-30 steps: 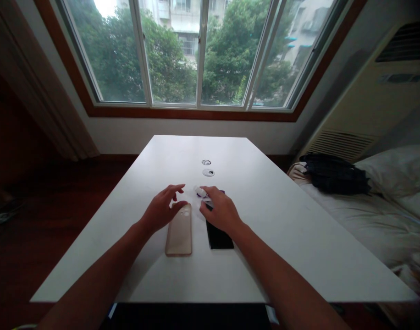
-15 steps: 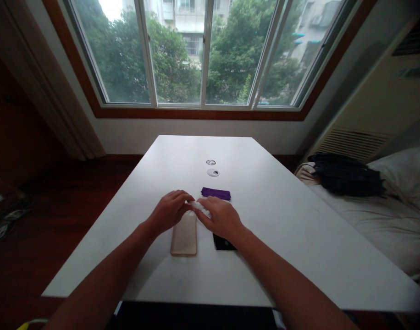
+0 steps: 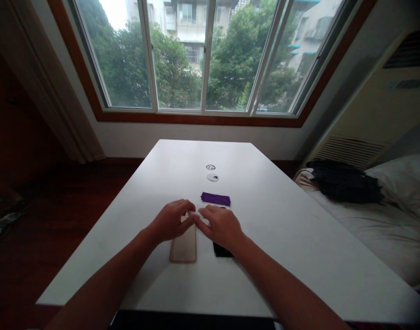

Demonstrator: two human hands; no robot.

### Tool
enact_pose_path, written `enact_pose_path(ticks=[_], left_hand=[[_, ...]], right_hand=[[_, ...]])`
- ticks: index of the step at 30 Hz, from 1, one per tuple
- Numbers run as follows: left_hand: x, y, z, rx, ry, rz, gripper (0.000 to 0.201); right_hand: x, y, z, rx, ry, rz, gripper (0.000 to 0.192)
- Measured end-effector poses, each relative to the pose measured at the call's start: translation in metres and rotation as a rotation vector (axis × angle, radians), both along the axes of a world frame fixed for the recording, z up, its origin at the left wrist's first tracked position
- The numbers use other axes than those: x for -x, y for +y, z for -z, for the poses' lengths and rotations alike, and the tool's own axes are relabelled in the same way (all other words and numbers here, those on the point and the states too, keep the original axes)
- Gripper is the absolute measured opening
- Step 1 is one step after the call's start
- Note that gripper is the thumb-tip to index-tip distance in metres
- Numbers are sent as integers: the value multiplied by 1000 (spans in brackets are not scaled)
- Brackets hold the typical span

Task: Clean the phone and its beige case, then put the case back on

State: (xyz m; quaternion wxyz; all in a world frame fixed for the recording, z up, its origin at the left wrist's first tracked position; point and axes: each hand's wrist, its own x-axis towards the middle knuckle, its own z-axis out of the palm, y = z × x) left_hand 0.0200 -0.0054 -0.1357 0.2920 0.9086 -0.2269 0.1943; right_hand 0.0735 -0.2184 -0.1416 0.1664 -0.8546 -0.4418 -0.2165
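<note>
Watching remotely, I saw the left hand (image 3: 170, 221) had come in to join the right hand (image 3: 226, 228), both sets of fingers pinching a small whitish object (image 3: 197, 214) by the phone case's (image 3: 183, 248) far end, so kinda two-handed now.

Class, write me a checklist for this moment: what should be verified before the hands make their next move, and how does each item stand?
1. Small white object held by both left hand and right hand: ok.
2. Its end at the left fingertips, open or closed: cannot tell, fingers cover it.
3. Black slab in full view: not ok, the right hand hides much of it.
4. Beige case lying on the table: ok.
5. Purple cloth uncovered, beyond the hands: ok.
6. Both round pieces visible past the cloth: ok.
</note>
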Motion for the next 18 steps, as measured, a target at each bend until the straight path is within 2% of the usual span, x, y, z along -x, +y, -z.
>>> enact_pose_path(ticks=[3,9,13,16,18], left_hand=[[0,-1,-2,-26,43,54,26],[3,-5,-6,200,143,186,30],[5,-7,-7,236,181,235,32],[3,4,-8,358,157,174,36],[0,18,-6,528,73,49,40]], right_hand=[[-1,0,-1,-8,-46,-81,32],[-2,-3,-2,-46,-61,-187,35],[-1,-3,-2,-63,-63,-228,35],[-4,-8,-3,-94,-84,-132,34],[-10,-15,-4,-164,-62,-42,32]])
